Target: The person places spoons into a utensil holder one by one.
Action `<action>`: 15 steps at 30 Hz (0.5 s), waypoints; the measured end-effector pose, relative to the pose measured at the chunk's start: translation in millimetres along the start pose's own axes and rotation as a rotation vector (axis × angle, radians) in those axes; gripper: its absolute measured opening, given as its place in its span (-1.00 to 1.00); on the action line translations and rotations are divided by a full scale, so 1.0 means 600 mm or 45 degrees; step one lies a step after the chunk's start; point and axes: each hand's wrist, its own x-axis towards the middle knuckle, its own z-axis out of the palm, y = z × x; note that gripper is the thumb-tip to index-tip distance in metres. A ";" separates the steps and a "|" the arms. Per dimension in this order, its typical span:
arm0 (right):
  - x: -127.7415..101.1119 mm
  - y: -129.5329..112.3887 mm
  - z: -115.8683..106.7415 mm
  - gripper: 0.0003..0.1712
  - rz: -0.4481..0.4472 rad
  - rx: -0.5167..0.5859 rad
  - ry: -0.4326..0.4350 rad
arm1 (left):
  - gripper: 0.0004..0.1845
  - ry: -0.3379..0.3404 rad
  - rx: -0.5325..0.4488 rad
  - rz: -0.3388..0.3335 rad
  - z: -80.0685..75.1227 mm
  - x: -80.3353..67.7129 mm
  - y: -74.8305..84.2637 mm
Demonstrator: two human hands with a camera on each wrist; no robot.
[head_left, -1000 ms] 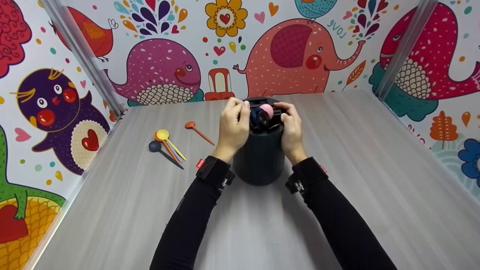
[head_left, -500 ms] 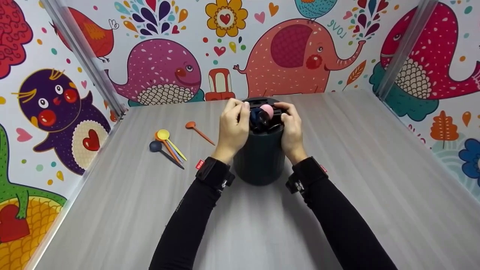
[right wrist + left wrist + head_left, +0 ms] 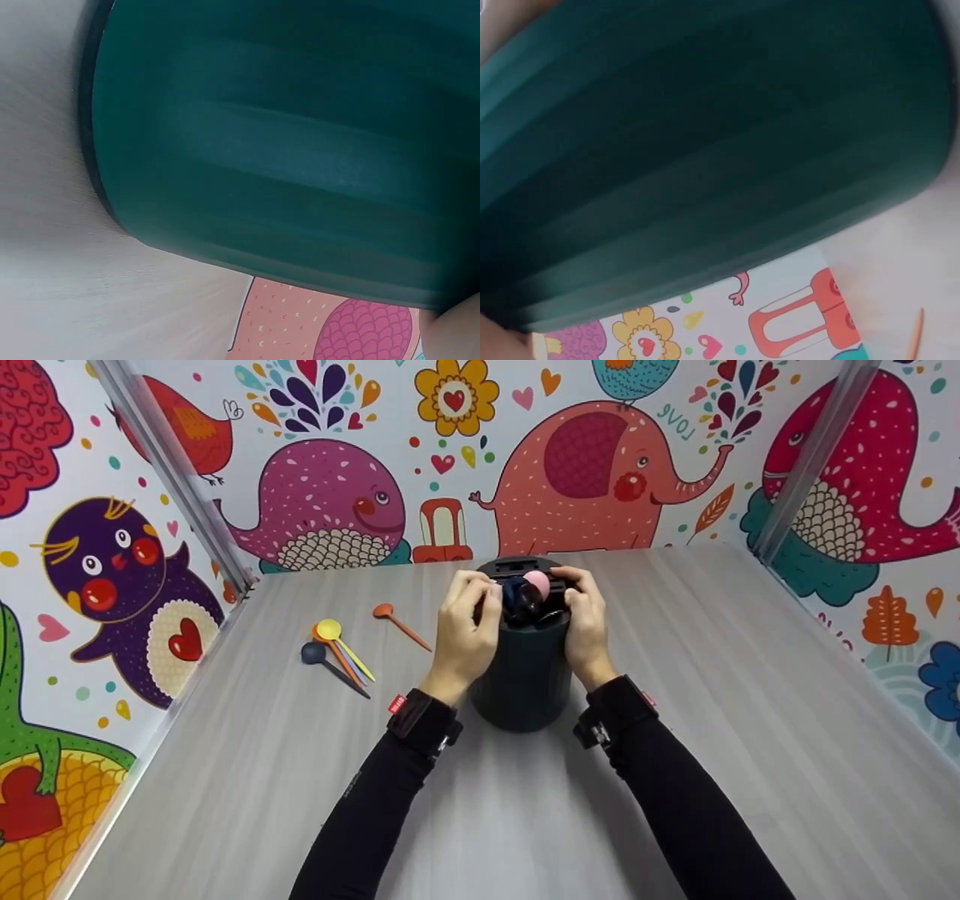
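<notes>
Dark green holder (image 3: 523, 675) stands upright mid-tabletop (image 3: 750, 720), pink (image 3: 536, 580) and dark blue spoon bowls (image 3: 516, 591) poking out of its top. Left hand (image 3: 466, 631) at 9 o'clock and right hand (image 3: 585, 628) at 3 o'clock both clamp its rim, fingers curled over; fingertip contact with the spoons is probably there, view's too tight. Loose spoons (image 3: 337, 651) lie at 9 o'clock, well apart.

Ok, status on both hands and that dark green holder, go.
Left hand and right hand grip the holder's top rim. Holder upright on table. Loose spoons lie apart, left; nothing blocking.
</notes>
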 end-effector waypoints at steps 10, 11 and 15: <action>0.002 -0.001 -0.002 -0.50 -0.016 -0.035 -0.009 | -0.80 0.050 0.122 0.035 -0.025 -0.015 -0.007; 0.002 0.000 -0.002 -0.50 -0.014 -0.041 -0.007 | -0.79 0.057 0.139 0.025 -0.029 -0.016 -0.011; 0.001 0.002 -0.004 -0.50 -0.010 -0.063 -0.005 | -0.74 0.073 0.248 -0.051 -0.048 -0.020 -0.034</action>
